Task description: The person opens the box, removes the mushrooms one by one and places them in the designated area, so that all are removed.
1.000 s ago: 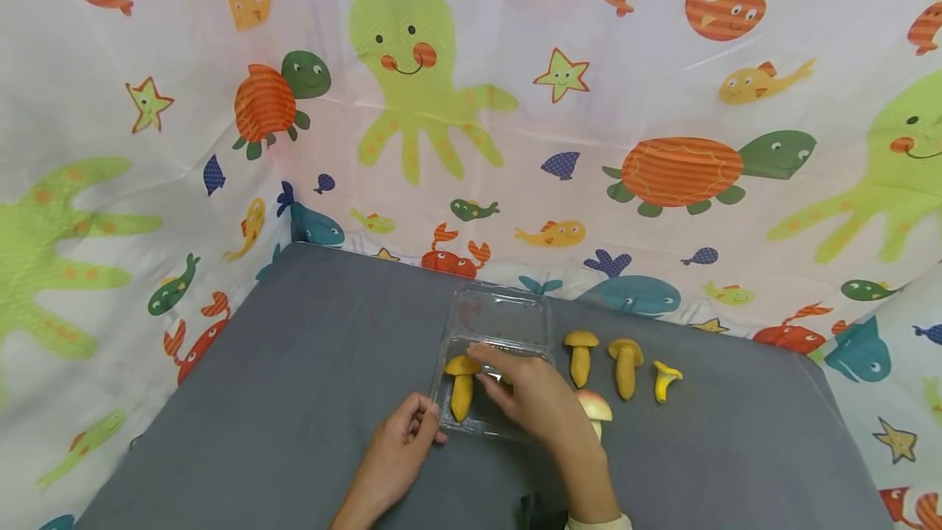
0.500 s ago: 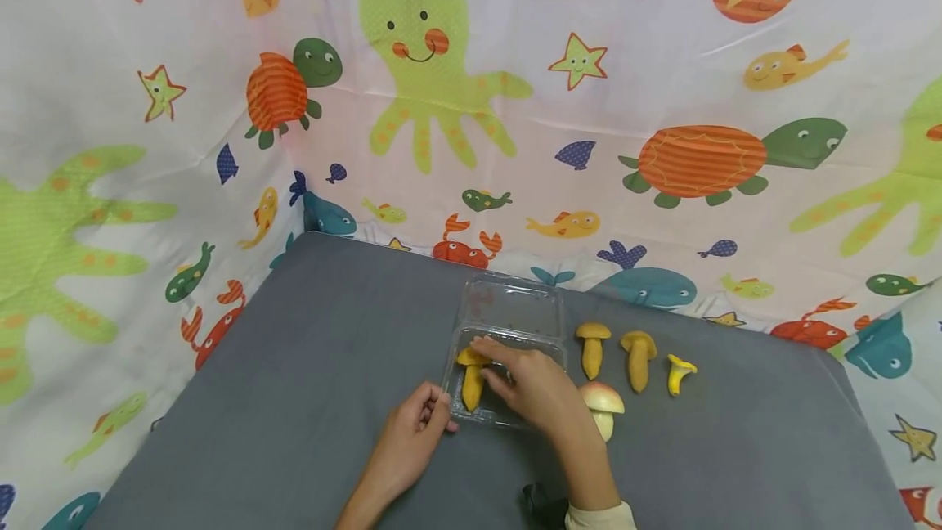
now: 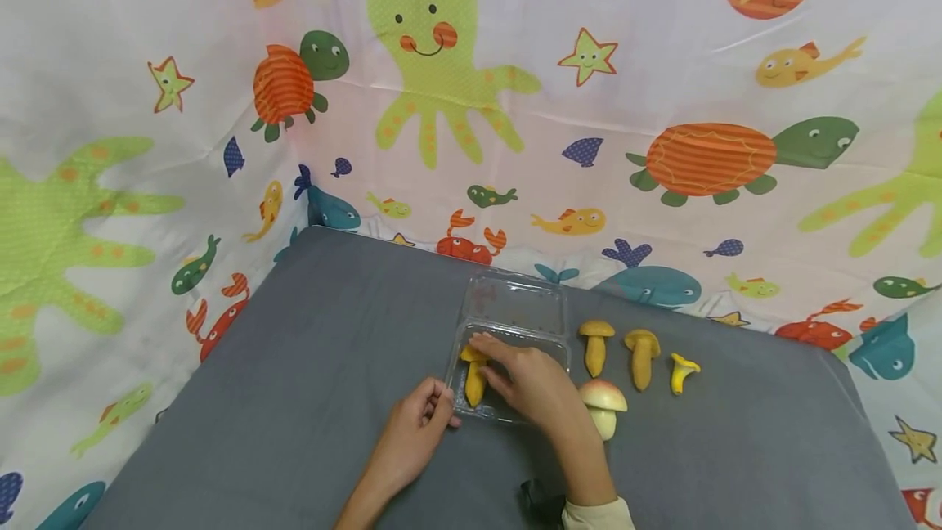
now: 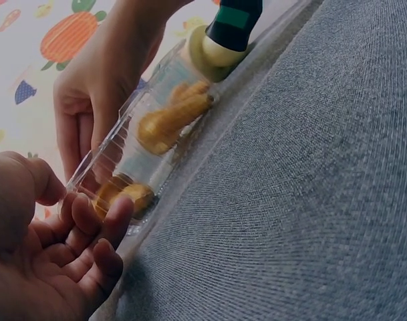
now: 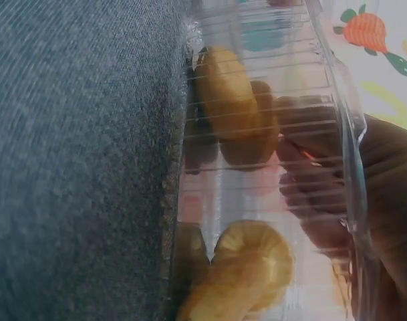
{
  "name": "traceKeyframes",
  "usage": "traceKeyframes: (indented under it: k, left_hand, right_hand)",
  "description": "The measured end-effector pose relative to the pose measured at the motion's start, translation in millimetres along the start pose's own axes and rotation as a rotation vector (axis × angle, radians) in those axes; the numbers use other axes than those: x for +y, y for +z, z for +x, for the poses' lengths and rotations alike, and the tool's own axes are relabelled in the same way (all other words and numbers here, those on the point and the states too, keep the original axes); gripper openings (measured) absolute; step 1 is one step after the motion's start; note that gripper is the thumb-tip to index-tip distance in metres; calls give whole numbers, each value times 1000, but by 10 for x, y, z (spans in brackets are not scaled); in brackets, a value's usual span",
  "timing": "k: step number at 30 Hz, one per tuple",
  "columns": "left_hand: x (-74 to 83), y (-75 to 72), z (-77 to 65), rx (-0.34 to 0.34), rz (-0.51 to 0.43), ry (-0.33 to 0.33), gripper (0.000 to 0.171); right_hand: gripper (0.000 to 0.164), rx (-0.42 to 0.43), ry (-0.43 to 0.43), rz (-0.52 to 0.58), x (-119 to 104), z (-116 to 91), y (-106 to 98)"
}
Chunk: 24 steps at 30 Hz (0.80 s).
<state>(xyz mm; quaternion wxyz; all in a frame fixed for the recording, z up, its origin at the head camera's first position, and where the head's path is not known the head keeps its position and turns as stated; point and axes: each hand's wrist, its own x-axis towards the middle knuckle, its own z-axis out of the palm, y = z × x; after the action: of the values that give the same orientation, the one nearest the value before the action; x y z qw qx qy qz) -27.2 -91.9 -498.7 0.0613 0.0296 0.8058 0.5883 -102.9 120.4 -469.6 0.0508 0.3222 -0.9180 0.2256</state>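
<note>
A clear plastic clamshell container [image 3: 518, 305] lies opened, its lid towards the back. My left hand [image 3: 412, 432] pinches its near left rim between thumb and fingers. Inside, at the left, lies a brown-yellow mushroom [image 3: 474, 387], stem towards me. My right hand [image 3: 540, 387] reaches in over the container, with fingertips and thumb at this mushroom's cap. In the right wrist view those fingers show through the ribbed wall beside the mushroom [image 5: 226, 93]. A second mushroom [image 5: 253, 267] in the container shows in both wrist views; the right hand hides it in the head view.
Right of the container lie two brown mushrooms [image 3: 594, 348] [image 3: 643, 360] and a small yellow chanterelle-shaped one [image 3: 683, 373]. A cream mushroom with a reddish cap [image 3: 603, 407] lies by the right forearm. Grey cloth [image 3: 331, 334] covers the table; a sea-animal-print curtain [image 3: 471, 105] stands behind.
The head view has shifted slightly, so the scene sits a little right and higher. My right fingers have closed in a little on the left mushroom. The left hand keeps its hold on the rim.
</note>
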Motion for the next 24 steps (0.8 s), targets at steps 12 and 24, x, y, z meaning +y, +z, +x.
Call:
traceKeyframes:
  k: [12,24]
  left_hand:
    - [-3,-20,1,0,-25,8,19]
    - [-35,-28,0,-5,0,23,19]
  right_hand:
    - [44,-8,18,-18,-34,46,40]
    - [37,47,136,13,-46,64,86]
